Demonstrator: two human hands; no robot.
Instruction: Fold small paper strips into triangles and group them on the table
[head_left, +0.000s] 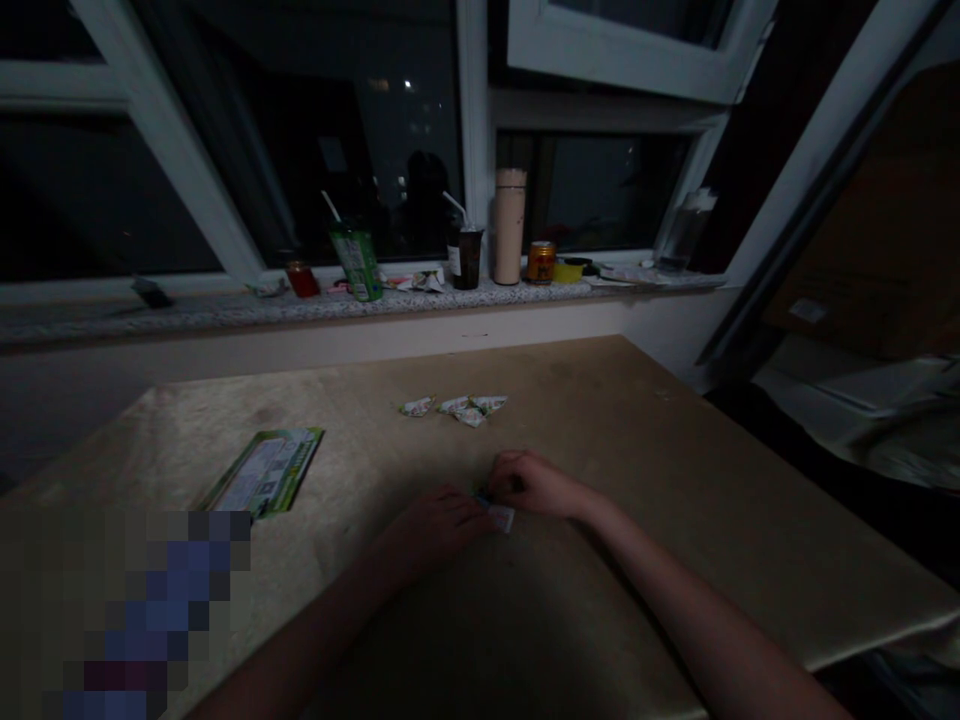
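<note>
A small printed wrapper (501, 518), pale with some green, lies low over the table between my two hands. My left hand (442, 522) is closed along its near left side, fingers pressed together on it. Pinched at the far edge of the same wrapper is my right hand (534, 484), with thumb and fingertips together. The hands cover most of the wrapper, so its full shape is hidden. Beyond them are several small folded pieces of similar wrapper: one piece (417, 406) lies apart on the left, and a cluster (471, 408) sits beside it.
The brown-covered table (600, 420) reaches the wall. A green printed package (266, 470) lies at left, above a blurred-out patch. On the stone windowsill (420, 303) stand a green cup (356, 262), a dark cup (466, 258), a beige flask (510, 228) and an orange can (541, 262).
</note>
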